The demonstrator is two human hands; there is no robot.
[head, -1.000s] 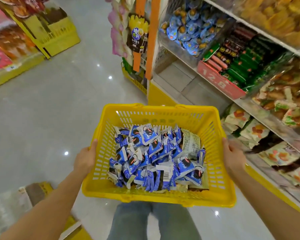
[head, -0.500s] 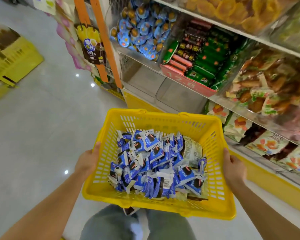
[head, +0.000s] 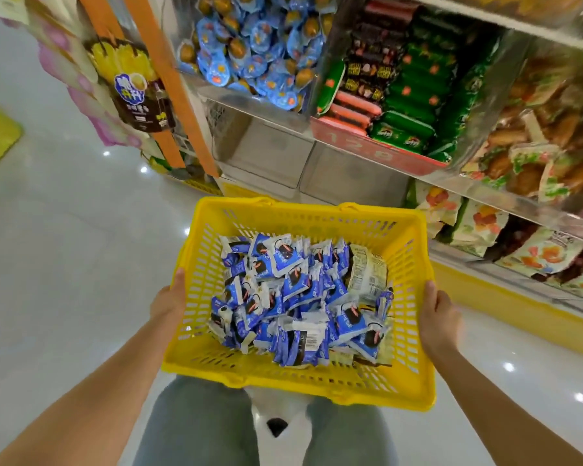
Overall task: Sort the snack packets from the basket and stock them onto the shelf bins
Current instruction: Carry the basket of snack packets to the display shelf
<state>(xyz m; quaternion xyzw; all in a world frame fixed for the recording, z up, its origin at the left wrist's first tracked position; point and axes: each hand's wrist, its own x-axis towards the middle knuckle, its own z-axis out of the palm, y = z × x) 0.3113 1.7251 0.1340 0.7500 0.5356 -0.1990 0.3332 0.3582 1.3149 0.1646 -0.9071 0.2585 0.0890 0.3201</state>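
Note:
I hold a yellow plastic basket (head: 414,381) in front of me, above my legs. My left hand (head: 167,302) grips its left rim and my right hand (head: 438,317) grips its right rim. Inside lies a heap of blue and white snack packets (head: 293,304), with one larger pale packet (head: 367,274) at the right of the heap. Just beyond the basket stand two clear bins (head: 303,163) on the lower shelf, with nothing visible in them.
The shelf unit fills the upper right: a bin of blue packets (head: 260,52), a red-fronted bin (head: 377,149) of green and red sausages, brown snacks (head: 535,156) further right, and fruit-printed packs (head: 485,230) below. Orange posts (head: 169,85) and hanging bags stand left. Glossy floor (head: 64,264) lies left.
The view has closed in on the shelf and turned right. The basket, still held by both hands, now sits nearer the two clear lower bins. The far yellow display has slid out at the left.

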